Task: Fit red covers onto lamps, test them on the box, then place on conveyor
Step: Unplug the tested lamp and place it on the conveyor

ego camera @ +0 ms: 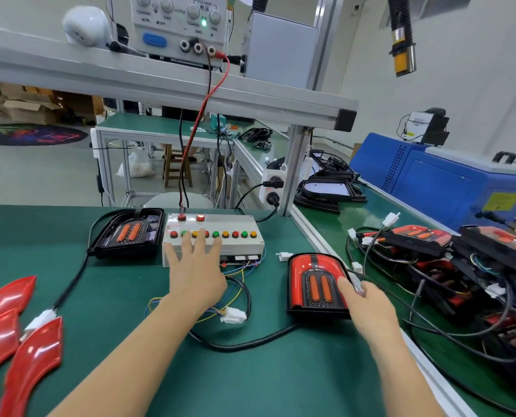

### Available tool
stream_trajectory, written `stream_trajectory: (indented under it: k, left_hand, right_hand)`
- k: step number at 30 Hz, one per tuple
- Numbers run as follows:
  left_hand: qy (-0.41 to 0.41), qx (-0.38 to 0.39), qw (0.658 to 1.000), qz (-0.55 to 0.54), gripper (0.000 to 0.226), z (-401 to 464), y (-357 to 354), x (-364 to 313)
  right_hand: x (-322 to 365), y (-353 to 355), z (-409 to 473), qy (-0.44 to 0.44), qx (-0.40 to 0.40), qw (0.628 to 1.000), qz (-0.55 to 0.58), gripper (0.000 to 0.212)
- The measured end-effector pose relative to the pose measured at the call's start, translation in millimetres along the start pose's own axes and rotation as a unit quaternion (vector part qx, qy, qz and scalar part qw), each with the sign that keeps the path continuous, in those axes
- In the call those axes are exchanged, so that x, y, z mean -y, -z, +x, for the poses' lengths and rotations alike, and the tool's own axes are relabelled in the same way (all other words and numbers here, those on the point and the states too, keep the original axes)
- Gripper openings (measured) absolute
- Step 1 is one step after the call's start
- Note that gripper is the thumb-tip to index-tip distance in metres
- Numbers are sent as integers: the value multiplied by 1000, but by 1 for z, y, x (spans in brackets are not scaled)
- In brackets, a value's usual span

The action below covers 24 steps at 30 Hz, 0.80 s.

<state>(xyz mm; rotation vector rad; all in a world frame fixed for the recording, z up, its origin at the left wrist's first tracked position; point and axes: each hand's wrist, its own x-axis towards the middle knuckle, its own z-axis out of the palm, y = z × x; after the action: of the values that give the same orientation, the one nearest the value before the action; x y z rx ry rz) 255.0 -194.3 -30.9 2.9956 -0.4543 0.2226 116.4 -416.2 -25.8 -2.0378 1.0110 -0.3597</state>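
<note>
left hand (197, 267) spread, straight fingers on the button row of the grey test box (213, 240); right hand (366, 303) gripping the right edge of a red-covered lamp (314, 284) on the green table (281, 371) beside the box; uncovered lamp (127, 233) left of box; loose red covers (19, 335) at left edge.

Knob labels on the power supply (180, 25) on the shelf can be read in part: "COARSE" under a left knob, "OUTPUT" beside the next, "VOLTAGE" above the Chinese characters "电压" at the right pair, then "COARSE" and "FINE" below them. "ON" and "OFF" stand over its blue switch; "GND" and a "+" mark sit above its sockets. A yellow sticker (502, 201) on the blue machine (449, 188) is too blurred to read.
</note>
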Motion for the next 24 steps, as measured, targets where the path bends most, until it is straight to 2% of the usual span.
stream_trajectory:
  k: [2,4,8,13,17,24]
  left_hand:
    - [-4,11,1000,0,71,0,-1,0]
    - [-8,18,1000,-4,72,-1,-3,0]
    - [-9,26,1000,-10,74,-3,-9,3]
    - [-5,22,1000,-14,76,-3,-14,3]
    - [-10,13,1000,-14,79,-2,-16,1]
    - [9,23,999,-32,84,-3,-15,-3]
  right_hand:
    - [1,-4,6,-72,78,980,171,40]
    - [2,-6,11,-115,114,953,256,25]
    - [3,-14,14,-111,130,926,337,9]
    - [13,-30,4,-80,158,849,498,13]
    - [23,-44,-4,-21,163,823,544,16]
    - [10,-57,-2,-30,147,829,539,19]
